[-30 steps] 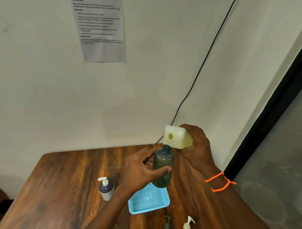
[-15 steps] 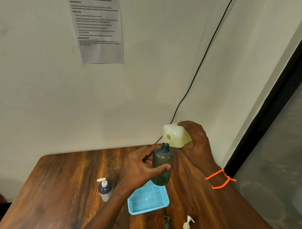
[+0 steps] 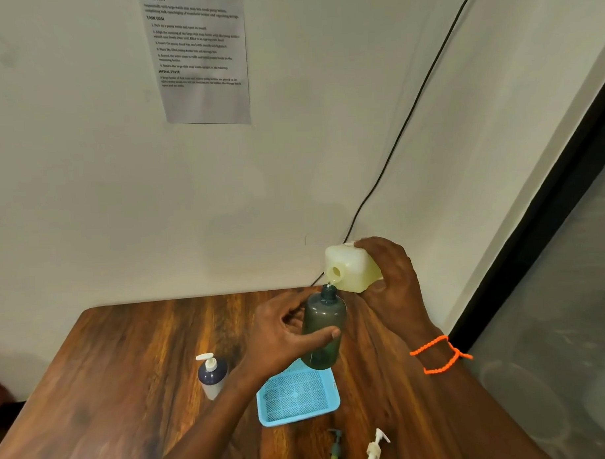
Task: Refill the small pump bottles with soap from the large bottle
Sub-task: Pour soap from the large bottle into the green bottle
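Between the two hands, above the table (image 3: 127, 355): green pump bottle (image 3: 323, 331), uncapped and upright, left hand (image 3: 281, 336) wrapped round its body, thumb across the front. Just above its neck: large bottle (image 3: 350, 267), tipped on its side, right hand (image 3: 392, 281) clasping its far end; a thin trickle appears to leave the spout. Judgement: keep spout directly over the narrow neck, tilt slowly, watch the level. Below the left fingers: blue basket (image 3: 296, 397). Left of them: capped dark pump bottle (image 3: 213, 375). Nearer the viewer: two loose pump heads (image 3: 376, 448). Nothing obstructs the pour.
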